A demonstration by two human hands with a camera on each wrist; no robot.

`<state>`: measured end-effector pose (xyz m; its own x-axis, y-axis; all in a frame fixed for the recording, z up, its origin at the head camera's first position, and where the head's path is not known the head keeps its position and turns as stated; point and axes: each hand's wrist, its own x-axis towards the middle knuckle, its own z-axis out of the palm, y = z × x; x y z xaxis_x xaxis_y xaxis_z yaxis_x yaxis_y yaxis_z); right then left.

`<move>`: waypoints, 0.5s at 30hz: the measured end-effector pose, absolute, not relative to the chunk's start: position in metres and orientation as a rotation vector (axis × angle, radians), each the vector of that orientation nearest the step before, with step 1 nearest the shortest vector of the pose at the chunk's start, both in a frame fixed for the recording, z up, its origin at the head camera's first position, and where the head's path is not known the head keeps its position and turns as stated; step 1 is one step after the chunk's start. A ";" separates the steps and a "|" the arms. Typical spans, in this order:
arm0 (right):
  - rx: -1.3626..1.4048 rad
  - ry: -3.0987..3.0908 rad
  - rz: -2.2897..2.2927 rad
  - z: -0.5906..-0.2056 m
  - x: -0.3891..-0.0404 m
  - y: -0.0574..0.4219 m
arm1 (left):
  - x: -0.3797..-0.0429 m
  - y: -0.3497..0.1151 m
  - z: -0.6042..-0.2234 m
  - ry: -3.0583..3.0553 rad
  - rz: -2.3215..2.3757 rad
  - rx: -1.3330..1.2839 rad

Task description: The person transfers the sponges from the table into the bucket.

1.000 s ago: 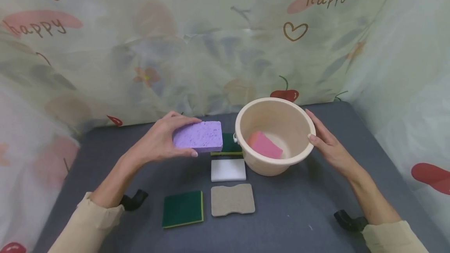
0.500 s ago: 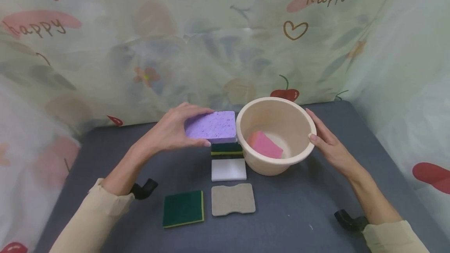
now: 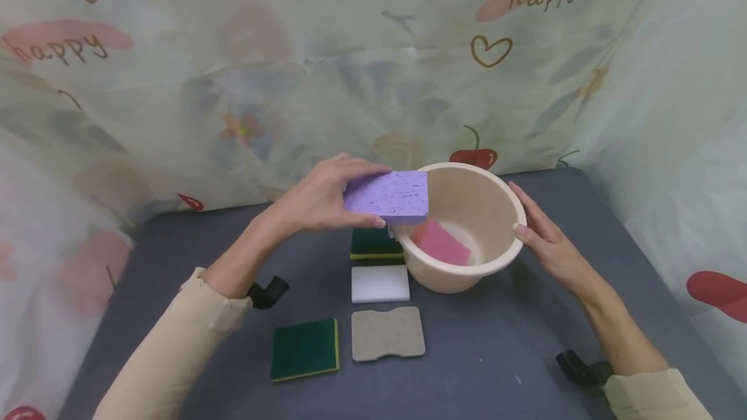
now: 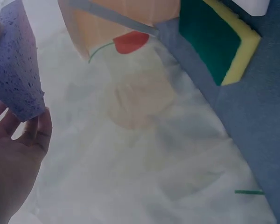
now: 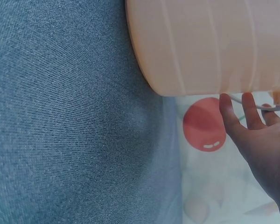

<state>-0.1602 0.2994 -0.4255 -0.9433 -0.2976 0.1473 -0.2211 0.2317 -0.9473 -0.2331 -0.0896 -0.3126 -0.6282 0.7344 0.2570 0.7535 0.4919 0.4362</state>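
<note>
Pale printed cloth (image 3: pixel 327 83) is hung at the back & both sides, marked w/ hearts, cherries & "happy". Below it a dk grey tabletop (image 3: pixel 496 358) is set. Cream bucket (image 3: pixel 481 193) is seen R of ctr, mouth up, its spot about unchanged vs 1 sec ago.

L hand (image 3: pixel 327 196) has been carried R & farther from the wearer since then, and its strap (image 3: pixel 268 292) w/ it. Its arm is reached diagonally fwd; purple sponge (image 3: pixel 390 196) is gripped by it, fingers at far edge, thumb at near edge. Sponge was well apart from the bucket 1 sec ago; now it's held up at the bucket's L side, w/ part of the L rim & opening covered in head view. Contact w/ rim can't be told.

R hand (image 3: pixel 545 238) is kept where it was: bucket's R rim is pinched, thumb on top, fingers spread along the outside.

Green-yellow pad (image 3: pixel 305 350) is laid nearest the wearer, L of grey-beige pad (image 3: pixel 388 334); behind the latter, white block (image 3: pixel 380 284), then 2nd green-yellow pad (image 3: pixel 376 245), now less covered by the purple one. Pink sponge (image 3: pixel 443 244) is seen tilted inside the bucket, unmoved.
</note>
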 end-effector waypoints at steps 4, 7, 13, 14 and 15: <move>-0.506 2.418 -1.843 -0.426 -0.160 0.299 | -0.238 -0.077 -0.309 -2.688 -0.775 -1.388; -0.515 2.409 -1.860 -0.426 -0.160 0.298 | -0.242 -0.067 -0.308 -2.668 -0.754 -1.426; -0.522 2.376 -1.893 -0.426 -0.161 0.298 | -0.246 -0.050 -0.309 -2.715 -0.781 -1.435; -0.520 2.373 -1.894 -0.426 -0.160 0.298 | -0.246 -0.047 -0.309 -2.726 -0.783 -1.435; -0.516 2.371 -1.894 -0.426 -0.160 0.298 | -0.246 -0.044 -0.310 -2.736 -0.784 -1.436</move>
<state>-0.1602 0.2983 -0.4262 -0.9418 -0.2969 0.1575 -0.2192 0.1874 -0.9575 -0.2462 -0.0438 -0.3096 -0.5933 0.7842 0.1820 0.7615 0.4733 0.4429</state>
